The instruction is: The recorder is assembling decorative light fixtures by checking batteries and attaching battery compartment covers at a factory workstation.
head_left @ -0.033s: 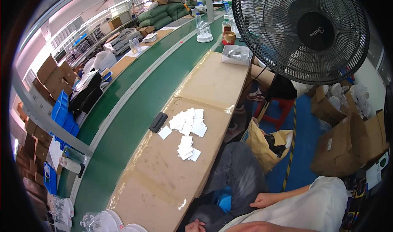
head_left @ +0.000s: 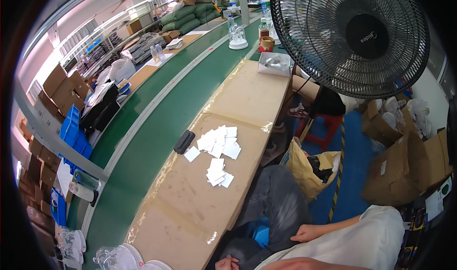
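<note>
Both my hands rest low over my lap, away from the tabletop. My right hand (head_left: 308, 233) lies on my grey trouser leg, its fingers curled in and nothing showing in them. Nearer the lower edge, my left hand (head_left: 227, 263) is loosely closed beside the other leg, partly cut off by the picture's edge. On the brown board-covered table (head_left: 176, 213) lie two loose groups of thin white square pieces: a larger pile (head_left: 219, 140) and a smaller pile (head_left: 217, 175). A dark oblong case (head_left: 184, 142) sits beside the larger one.
A black fan (head_left: 350, 41) looms at the upper right. Green conveyor belt (head_left: 138, 160) runs along the table's far side. Clear domed pieces on white bases (head_left: 128, 258) stand lower left. A white box (head_left: 274, 64), a yellow bag (head_left: 312, 167), cartons (head_left: 395, 170) and a seated person's leg (head_left: 304, 89) are nearby.
</note>
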The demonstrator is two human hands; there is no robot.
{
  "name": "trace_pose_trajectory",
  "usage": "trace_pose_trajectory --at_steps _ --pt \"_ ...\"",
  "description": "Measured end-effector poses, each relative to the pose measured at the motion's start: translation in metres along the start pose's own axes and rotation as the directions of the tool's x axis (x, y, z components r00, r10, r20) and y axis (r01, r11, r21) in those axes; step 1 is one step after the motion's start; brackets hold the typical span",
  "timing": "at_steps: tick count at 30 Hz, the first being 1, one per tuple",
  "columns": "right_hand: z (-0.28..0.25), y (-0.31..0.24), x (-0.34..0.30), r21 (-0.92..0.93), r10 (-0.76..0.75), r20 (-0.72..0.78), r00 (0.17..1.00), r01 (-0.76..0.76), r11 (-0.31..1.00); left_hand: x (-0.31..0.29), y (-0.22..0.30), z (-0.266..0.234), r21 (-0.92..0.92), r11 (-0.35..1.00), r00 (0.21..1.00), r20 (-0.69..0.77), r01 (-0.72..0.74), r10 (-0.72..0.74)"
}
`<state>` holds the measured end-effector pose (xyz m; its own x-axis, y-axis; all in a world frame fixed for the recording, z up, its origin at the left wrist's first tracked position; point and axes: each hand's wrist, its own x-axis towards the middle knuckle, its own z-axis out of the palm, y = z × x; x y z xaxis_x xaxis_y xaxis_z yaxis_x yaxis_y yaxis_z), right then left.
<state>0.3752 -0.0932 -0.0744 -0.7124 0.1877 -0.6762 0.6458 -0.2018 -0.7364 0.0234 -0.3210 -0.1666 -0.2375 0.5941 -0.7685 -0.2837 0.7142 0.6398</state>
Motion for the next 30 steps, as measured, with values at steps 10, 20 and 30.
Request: trace_pose_trajectory --at_steps 10,20,30 --pt "0.008 -0.006 -0.004 0.023 -0.003 -0.012 1.0 0.003 1.0 -0.009 0.014 0.014 0.071 0.997 0.984 -0.179 0.04 -0.027" --pt "0.004 0.016 0.019 -0.158 -0.297 -0.087 0.951 0.281 0.947 0.016 0.112 0.078 0.174 0.972 0.976 0.177 -0.156 0.125" --pt "0.029 0.014 -0.001 -0.133 -0.175 -0.31 0.934 0.139 0.981 0.217 0.046 0.133 0.704 0.573 0.897 0.419 -0.419 0.142"
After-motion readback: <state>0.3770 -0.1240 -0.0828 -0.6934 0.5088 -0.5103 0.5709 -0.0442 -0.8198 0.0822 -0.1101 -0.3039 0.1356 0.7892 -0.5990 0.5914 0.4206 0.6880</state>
